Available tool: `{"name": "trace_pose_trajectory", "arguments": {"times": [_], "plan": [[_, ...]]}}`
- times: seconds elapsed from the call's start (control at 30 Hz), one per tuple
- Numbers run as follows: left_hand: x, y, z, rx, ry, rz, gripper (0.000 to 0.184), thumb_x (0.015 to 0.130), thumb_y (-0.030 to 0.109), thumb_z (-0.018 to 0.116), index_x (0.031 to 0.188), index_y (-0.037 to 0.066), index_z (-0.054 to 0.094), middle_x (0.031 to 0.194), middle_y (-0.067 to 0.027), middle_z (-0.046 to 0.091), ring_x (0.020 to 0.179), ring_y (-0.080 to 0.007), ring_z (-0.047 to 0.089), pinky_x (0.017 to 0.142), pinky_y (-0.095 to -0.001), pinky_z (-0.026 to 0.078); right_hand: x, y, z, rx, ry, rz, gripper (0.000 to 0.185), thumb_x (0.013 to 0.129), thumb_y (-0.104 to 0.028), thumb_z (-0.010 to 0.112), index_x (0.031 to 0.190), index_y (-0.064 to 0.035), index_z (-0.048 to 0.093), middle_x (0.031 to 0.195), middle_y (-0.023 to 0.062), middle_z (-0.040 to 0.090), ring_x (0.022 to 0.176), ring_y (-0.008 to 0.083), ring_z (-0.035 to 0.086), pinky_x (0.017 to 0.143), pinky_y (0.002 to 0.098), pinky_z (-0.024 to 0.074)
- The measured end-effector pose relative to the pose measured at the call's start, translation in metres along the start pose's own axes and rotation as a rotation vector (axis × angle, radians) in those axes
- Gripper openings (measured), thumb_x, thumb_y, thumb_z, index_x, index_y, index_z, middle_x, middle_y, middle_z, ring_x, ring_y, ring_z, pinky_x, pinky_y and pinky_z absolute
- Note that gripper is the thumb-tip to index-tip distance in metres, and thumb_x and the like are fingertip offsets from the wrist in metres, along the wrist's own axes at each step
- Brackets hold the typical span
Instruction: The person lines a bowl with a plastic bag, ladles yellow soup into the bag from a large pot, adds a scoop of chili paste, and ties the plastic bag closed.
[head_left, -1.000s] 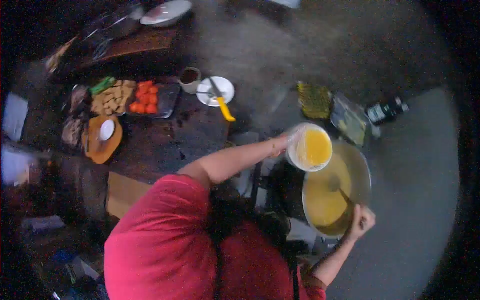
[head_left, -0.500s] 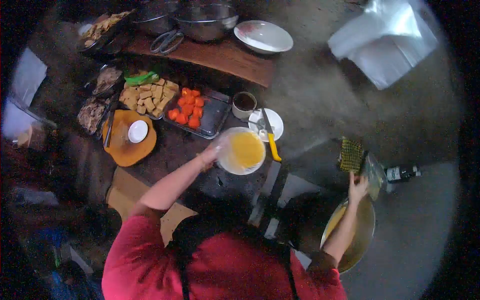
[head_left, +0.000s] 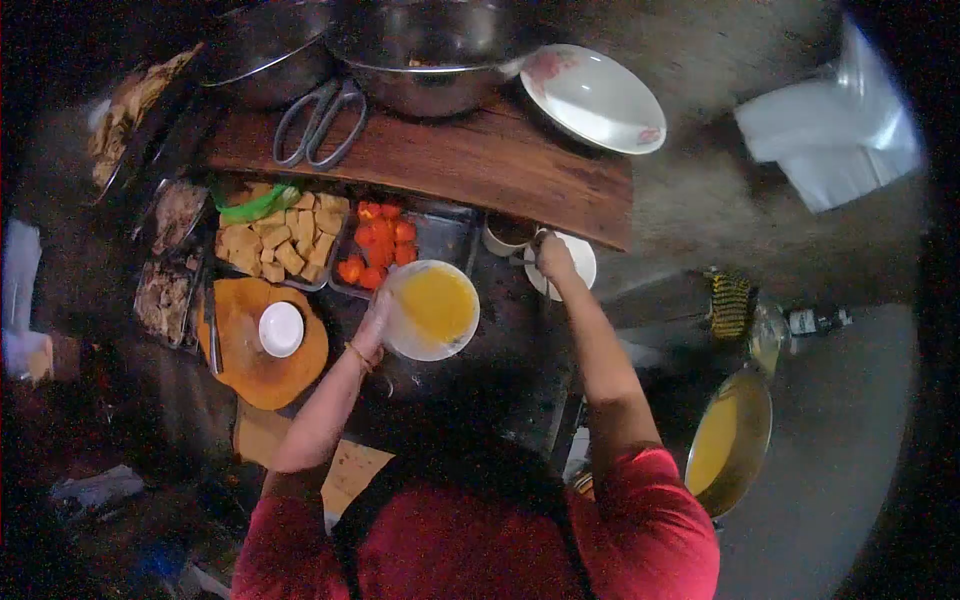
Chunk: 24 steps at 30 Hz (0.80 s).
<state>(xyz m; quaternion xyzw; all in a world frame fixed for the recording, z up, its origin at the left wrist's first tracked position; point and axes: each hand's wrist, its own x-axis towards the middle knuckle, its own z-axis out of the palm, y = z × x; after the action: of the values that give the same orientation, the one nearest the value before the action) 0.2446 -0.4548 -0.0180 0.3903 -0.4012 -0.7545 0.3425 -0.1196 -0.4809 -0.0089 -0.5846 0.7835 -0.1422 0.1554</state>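
Observation:
My left hand (head_left: 372, 325) grips the rim of a white bowl (head_left: 397, 338) of yellow liquid. Over at the small white plate (head_left: 580, 270), my right hand (head_left: 552, 255) has its fingers closed around something I cannot make out. Just left of those fingers stands a cup (head_left: 497, 240) with dark contents. Behind the bowl, a clear tray (head_left: 458, 240) holds orange-red pieces (head_left: 378, 235). Cut tofu-like cubes (head_left: 290, 240) fill the container beside it, with a green bag (head_left: 258, 205) on top.
A round wooden board (head_left: 250, 320) carries a small white dish (head_left: 281, 329) and a knife (head_left: 211, 330). Scissors (head_left: 320, 125), metal pots (head_left: 420, 80) and a large white bowl (head_left: 595, 95) occupy the wooden shelf (head_left: 460, 160). At right are a pan (head_left: 760, 440) of yellow liquid and a bottle (head_left: 820, 321).
My right hand has left the glass item beside the pan and crossed leftward to the cup and small plate. The bowl in my left hand has shifted slightly left against the trays.

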Motion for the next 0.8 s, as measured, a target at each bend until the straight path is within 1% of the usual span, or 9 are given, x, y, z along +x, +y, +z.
{"name": "trace_pose_trajectory", "arguments": {"times": [0.03,0.13,0.27,0.33,0.47,0.53,0.63,0.77,0.8], "plan": [[0.010,-0.010,-0.011,-0.016,-0.012,0.029,0.066,0.082,0.054,0.040,0.130,0.011,0.028,0.129,-0.0045,0.035,0.118,-0.0174,0.033,0.097,-0.0322,0.029,0.002,0.000,0.000,-0.003,-0.002,0.007,0.036,0.083,-0.025,0.045,0.106,0.0022,0.049,0.086,0.0250,0.058,0.081,0.0379,0.056,0.069,0.0430,0.0442],[0.002,0.014,0.004,0.015,0.005,0.026,0.065,0.083,0.054,0.040,0.130,0.011,0.029,0.128,-0.0039,0.037,0.116,-0.0171,0.035,0.096,-0.0313,0.029,0.001,-0.004,-0.004,-0.055,0.238,-0.325,0.027,0.085,-0.019,0.040,0.103,-0.0037,0.053,0.097,0.0217,0.055,0.090,0.0361,0.053,0.073,0.0416,0.0424],[0.007,0.021,0.016,-0.045,0.153,-0.189,0.057,0.086,0.050,0.035,0.125,0.009,0.035,0.120,-0.0032,0.043,0.110,-0.0176,0.041,0.094,-0.0329,0.034,-0.002,-0.028,-0.012,-0.016,0.276,-0.280,0.025,0.085,-0.018,0.039,0.100,-0.0029,0.053,0.098,0.0219,0.054,0.093,0.0326,0.052,0.075,0.0405,0.0417],[0.015,0.017,0.014,0.080,0.092,-0.010,0.059,0.086,0.051,0.034,0.127,0.009,0.031,0.122,-0.0036,0.041,0.112,-0.0186,0.039,0.095,-0.0335,0.033,0.004,-0.017,0.007,-0.071,0.284,-0.280,0.024,0.084,-0.015,0.038,0.098,-0.0021,0.052,0.095,0.0224,0.054,0.090,0.0341,0.053,0.074,0.0407,0.0421],[0.012,0.029,0.027,0.095,0.139,-0.122,0.059,0.086,0.052,0.032,0.128,0.010,0.029,0.125,-0.0031,0.040,0.114,-0.0191,0.038,0.096,-0.0331,0.032,-0.008,-0.011,0.021,0.069,0.165,-0.217,0.022,0.082,-0.012,0.040,0.096,-0.0005,0.051,0.090,0.0228,0.055,0.083,0.0366,0.054,0.071,0.0411,0.0422],[0.015,0.030,0.030,0.075,0.135,-0.113,0.060,0.086,0.052,0.030,0.129,0.011,0.029,0.128,-0.0035,0.037,0.116,-0.0192,0.037,0.097,-0.0327,0.030,-0.012,-0.007,0.023,-0.244,0.232,-0.344,0.021,0.082,-0.013,0.040,0.095,-0.0003,0.051,0.083,0.0207,0.056,0.075,0.0354,0.056,0.068,0.0410,0.0429],[0.028,0.011,0.024,0.042,0.112,-0.036,0.063,0.085,0.056,0.028,0.130,0.011,0.026,0.130,-0.0037,0.035,0.118,-0.0198,0.034,0.098,-0.0335,0.028,-0.013,0.000,0.021,-0.047,0.451,-0.438,0.021,0.080,-0.013,0.042,0.093,0.0002,0.051,0.075,0.0180,0.057,0.070,0.0324,0.058,0.065,0.0404,0.0438],[0.030,-0.005,0.027,0.014,0.137,-0.103,0.067,0.084,0.059,0.027,0.131,0.012,0.025,0.131,-0.0036,0.033,0.120,-0.0198,0.032,0.099,-0.0342,0.027,-0.003,0.042,0.039,0.074,0.254,-0.289,0.019,0.083,-0.016,0.041,0.086,-0.0008,0.052,0.067,0.0130,0.056,0.062,0.0242,0.056,0.056,0.0355,0.0438],[0.030,-0.006,0.028,0.015,0.137,-0.063,0.068,0.083,0.060,0.027,0.131,0.011,0.025,0.131,-0.0039,0.033,0.120,-0.0202,0.031,0.100,-0.0347,0.026,-0.005,0.043,0.031,0.449,0.053,-0.031,0.020,0.085,-0.018,0.041,0.081,-0.0025,0.052,0.065,0.0097,0.054,0.059,0.0193,0.054,0.052,0.0319,0.0418]]}}
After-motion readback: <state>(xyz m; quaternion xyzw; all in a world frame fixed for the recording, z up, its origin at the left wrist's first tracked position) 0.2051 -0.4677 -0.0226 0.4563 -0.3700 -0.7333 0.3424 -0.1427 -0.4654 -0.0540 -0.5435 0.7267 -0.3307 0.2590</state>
